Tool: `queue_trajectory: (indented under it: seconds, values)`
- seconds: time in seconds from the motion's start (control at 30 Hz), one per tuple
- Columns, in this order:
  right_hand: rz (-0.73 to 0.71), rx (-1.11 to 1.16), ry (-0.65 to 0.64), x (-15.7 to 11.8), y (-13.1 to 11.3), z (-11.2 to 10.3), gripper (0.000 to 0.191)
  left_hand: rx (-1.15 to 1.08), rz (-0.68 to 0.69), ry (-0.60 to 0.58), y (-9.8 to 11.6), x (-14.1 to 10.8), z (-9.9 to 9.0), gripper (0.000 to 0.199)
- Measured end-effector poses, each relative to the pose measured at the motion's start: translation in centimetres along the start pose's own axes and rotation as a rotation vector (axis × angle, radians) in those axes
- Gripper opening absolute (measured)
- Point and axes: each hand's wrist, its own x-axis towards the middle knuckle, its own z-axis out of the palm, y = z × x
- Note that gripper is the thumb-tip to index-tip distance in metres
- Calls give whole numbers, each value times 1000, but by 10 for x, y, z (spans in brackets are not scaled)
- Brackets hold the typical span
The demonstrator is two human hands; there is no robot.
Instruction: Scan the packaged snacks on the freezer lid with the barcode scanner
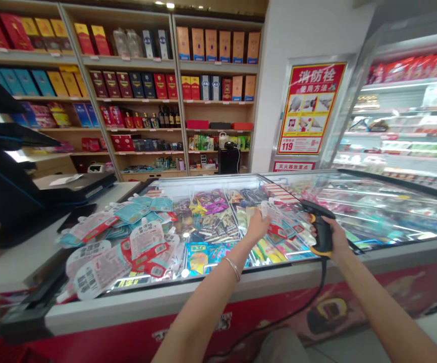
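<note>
My right hand [335, 234] is wrapped around a black and yellow handheld barcode scanner [321, 234], its cable hanging down in front of the freezer. My left hand [258, 225], with a bracelet on the wrist, pinches the edge of a white and red spouted pouch [274, 216] on the freezer's glass top. Part of its fingers is hidden. The scanner's head is to the right of this pouch and a few pouches under it. A large pile of similar spouted pouches [146, 241], some light blue, covers the left end of the glass.
Under the glass lid of the chest freezer [302, 267] lie colourful frozen-treat packets [218, 229]. A counter with a dark checkout machine [10, 186] stands at left. Shelves of boxed bottles [139, 85] line the back wall; a lit display cooler [411, 121] is at right.
</note>
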Motion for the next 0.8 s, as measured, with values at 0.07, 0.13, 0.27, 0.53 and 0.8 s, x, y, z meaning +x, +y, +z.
queue_trajectory:
  seconds: [0.07,0.13,0.27,0.53,0.8]
  values:
    - [-17,-10,28,6,-2,-13,20,244,70,51,5,-2,12,43]
    - [21,-22,48,10,-2,-20,20,483,243,107,4,-5,20,55]
    - [73,-33,94,10,-1,-20,20,723,522,-88,-10,-7,31,51]
    - [57,-84,164,6,1,-12,16,792,451,-218,-15,-7,35,57]
    - [43,-154,180,13,7,-21,15,812,470,-178,-18,-7,38,59]
